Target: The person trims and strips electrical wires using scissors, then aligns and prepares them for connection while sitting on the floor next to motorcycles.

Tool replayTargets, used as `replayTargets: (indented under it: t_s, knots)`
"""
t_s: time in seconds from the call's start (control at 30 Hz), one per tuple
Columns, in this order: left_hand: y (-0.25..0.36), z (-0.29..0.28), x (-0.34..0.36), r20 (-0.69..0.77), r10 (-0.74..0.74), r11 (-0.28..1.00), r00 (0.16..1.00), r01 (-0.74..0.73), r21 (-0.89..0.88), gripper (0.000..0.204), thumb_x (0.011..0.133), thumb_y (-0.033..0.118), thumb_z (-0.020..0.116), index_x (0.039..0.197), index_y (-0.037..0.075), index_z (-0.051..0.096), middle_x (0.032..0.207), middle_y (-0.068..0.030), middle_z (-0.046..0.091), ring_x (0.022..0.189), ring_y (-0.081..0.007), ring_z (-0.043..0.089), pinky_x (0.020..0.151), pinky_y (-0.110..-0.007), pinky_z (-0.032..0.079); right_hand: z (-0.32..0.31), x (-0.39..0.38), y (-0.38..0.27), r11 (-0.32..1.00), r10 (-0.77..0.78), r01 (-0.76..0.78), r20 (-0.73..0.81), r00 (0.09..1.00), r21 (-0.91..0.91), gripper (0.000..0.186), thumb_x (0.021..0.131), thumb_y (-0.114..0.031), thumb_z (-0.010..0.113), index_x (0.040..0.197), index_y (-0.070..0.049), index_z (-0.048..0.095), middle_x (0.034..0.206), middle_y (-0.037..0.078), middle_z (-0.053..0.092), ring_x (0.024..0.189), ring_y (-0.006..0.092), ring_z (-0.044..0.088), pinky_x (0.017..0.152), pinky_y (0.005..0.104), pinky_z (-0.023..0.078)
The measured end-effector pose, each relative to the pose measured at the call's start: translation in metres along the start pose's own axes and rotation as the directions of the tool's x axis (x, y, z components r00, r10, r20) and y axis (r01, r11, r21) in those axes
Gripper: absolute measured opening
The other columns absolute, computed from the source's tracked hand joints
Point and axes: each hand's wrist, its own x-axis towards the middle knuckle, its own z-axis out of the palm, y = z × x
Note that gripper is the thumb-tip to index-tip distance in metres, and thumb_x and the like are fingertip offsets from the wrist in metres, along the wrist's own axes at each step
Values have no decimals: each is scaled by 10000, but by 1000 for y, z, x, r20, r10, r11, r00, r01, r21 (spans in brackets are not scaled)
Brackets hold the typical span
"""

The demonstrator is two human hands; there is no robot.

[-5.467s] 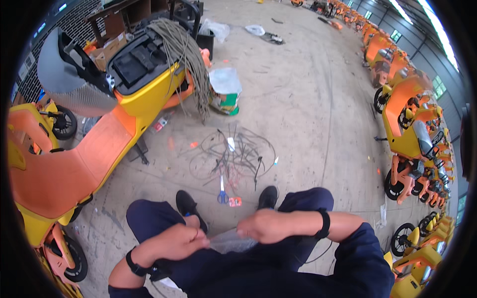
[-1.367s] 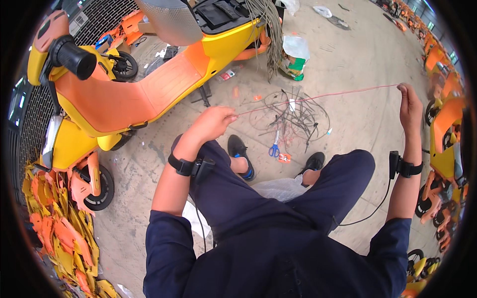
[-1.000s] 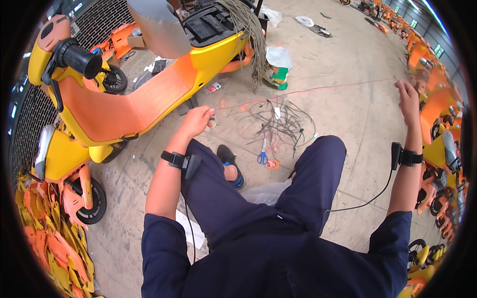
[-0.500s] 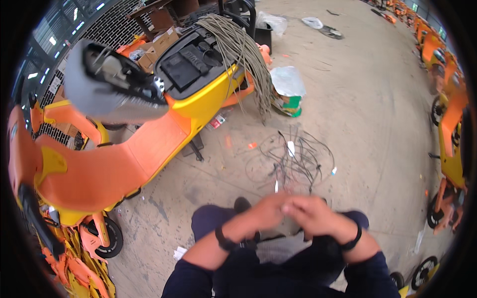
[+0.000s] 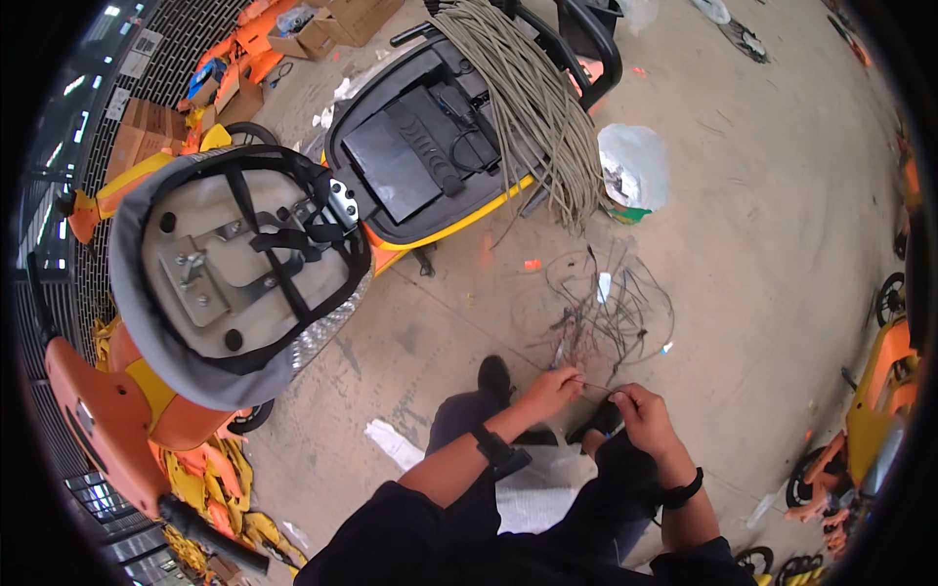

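Above my lap, my left hand (image 5: pixel 551 395) pinches one part of a thin wire (image 5: pixel 595 387). My right hand (image 5: pixel 643 417) grips the wire a short way to the right, so a short length spans the gap between them. Just beyond lies a loose tangle of dark wires (image 5: pixel 625 313) on the floor, with a small white tag (image 5: pixel 604 286) among them. A few strands seem to run from this pile toward my hands. What is inside each closed fist is mostly hidden.
At left stands an orange and yellow scooter with its grey seat (image 5: pixel 127 283) flipped up, baring a black battery (image 5: pixel 386 166). A bundle of grey-brown cable (image 5: pixel 532 107) drapes over its rear. A plastic-covered bucket (image 5: pixel 635 161) stands beyond the tangle. More scooters (image 5: pixel 874 391) line the right.
My hands were close together and blurred; they are now apart, with the wire visible between them. The view has shifted, showing the raised seat's underside more fully.
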Motion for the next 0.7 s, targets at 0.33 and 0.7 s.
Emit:
replayTargets:
  t_s: [0.33,0.7]
  knots:
    - [207,-17,-153,181,112,949,977,-159,271,212,877,207,580,977,30,639,851,-120,642,792,-241,621,705,-319,470,-151,-146,-178,983,110,-105,20,994,-151,132,849,-116,602,807,8,624,627,140,602,564,252,589,549,321,467]
    - [408,-59,-271,275,451,594,849,-515,618,169,831,226,627,862,64,663,777,-97,626,717,-271,591,660,-358,460,-201,-216,-384,965,-262,257,-150,953,-53,138,874,-111,587,808,7,612,608,61,567,542,130,520,507,272,414]
